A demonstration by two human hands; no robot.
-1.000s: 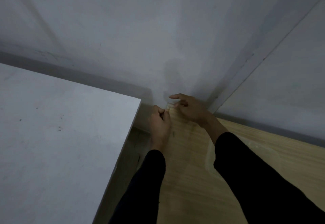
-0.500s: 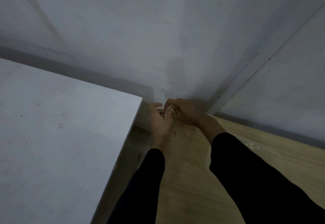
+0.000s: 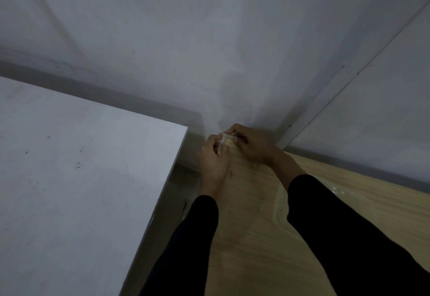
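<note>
At the left of the frame, a flat white matte tabletop (image 3: 81, 179) is filling the lower corner. Just right of it, at centre, the left hand (image 3: 213, 163) is pinching a small, pale, crumpled strip of thin film (image 3: 225, 138), and the right hand (image 3: 253, 147) is pinching the same strip from the other side. The strip is sitting at the far corner of a light wood-grain board (image 3: 256, 237), beside the grey wall (image 3: 209, 40). Peeling it well probably means pulling low and slowly, so it is not tearing.
</note>
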